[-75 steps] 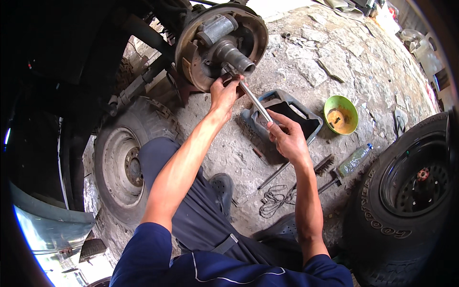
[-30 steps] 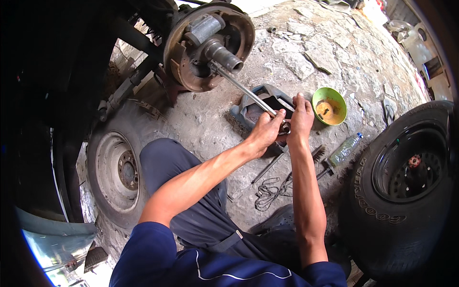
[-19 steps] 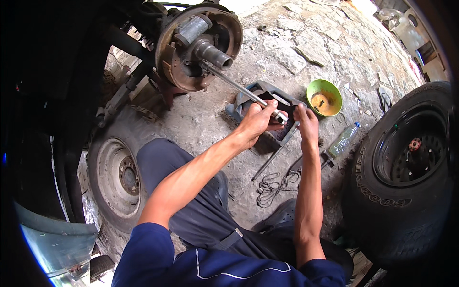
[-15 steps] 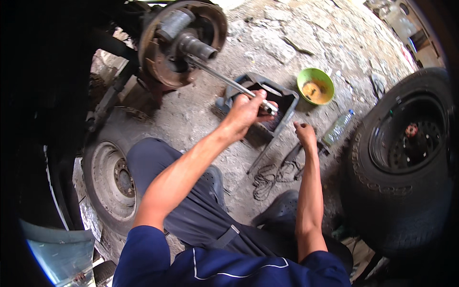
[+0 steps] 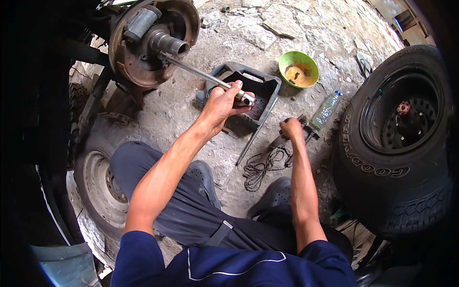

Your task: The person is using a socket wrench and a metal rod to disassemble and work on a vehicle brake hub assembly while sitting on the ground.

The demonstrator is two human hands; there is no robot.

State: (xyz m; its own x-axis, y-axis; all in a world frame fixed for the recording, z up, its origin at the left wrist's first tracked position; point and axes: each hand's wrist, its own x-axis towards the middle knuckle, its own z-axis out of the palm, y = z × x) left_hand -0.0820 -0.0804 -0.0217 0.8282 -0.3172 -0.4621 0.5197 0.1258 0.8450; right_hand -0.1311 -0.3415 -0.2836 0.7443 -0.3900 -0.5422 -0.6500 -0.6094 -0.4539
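Observation:
My left hand [image 5: 220, 107] is wrapped around the outer part of a long steel socket wrench [image 5: 200, 73]. The wrench's far end meets the rusty brake backing plate [image 5: 187, 24], just below the hollow axle spindle [image 5: 168, 44]. A grey cylinder [image 5: 142, 26] is mounted on the plate above the spindle. Lower and to the right, my right hand [image 5: 290, 128] is closed, and whatever is in its fingers is hidden. Beneath that hand lies a dark tool [image 5: 279, 141] beside a bundle of black cord [image 5: 260, 170].
A cut-open plastic container [image 5: 275, 91] stands under the wrench, with a thin rod [image 5: 249, 146] near it. Beyond are a green bowl [image 5: 311, 67] and a plastic bottle [image 5: 327, 111]. A big tyre [image 5: 351, 179] stands at right; another wheel [image 5: 91, 184] is at left.
The view has shifted, so the scene sits further left and slightly higher. My left hand still grips the wrench against the brake plate. My right hand is now nearer the dark tool.

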